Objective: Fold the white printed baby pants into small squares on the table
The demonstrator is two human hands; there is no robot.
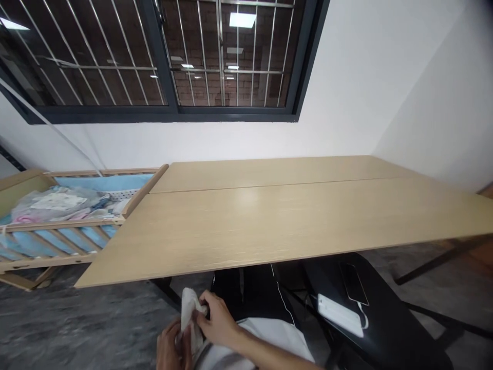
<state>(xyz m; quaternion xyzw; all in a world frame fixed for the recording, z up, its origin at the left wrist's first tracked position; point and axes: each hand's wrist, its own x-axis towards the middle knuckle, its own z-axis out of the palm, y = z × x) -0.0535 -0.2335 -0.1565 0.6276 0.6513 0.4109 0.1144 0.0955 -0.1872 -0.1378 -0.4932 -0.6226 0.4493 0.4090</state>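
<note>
At the bottom centre, below the table's front edge, a whitish cloth (189,308) is bunched between my two hands. My left hand (171,345) has its fingers closed round the lower part of the cloth. My right hand (217,318) pinches the cloth's right side, with thumb and fingers bent together. Both hands are close to each other, over my lap. A larger white fabric (273,331) lies beneath my right forearm.
A wide light-wood table (246,216) spans the view. At left stands a wooden crib (61,225) with blue lining and bagged cloth items. A black seat (389,313) at right holds a phone (353,282) and a cabled white power bank (339,315).
</note>
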